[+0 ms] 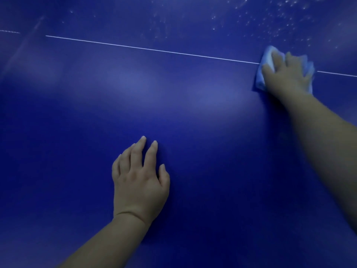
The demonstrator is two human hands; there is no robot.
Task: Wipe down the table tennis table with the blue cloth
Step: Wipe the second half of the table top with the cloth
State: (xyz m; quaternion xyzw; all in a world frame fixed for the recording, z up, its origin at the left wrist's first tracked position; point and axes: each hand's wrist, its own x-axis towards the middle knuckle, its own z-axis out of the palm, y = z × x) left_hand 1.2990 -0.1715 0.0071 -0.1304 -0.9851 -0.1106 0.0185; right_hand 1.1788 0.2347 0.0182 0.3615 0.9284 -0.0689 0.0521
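Across the whole view lies the dark blue table tennis counter (173, 105), crossed by a thin white line (150, 49). Well below the line, the left hand (139, 182) rests on the surface, its grip spread. On the line, the right hand (286, 74) presses the blue cloth (267, 55) flat, fingers spread over it. Pale specks (280, 22) lie above the line.
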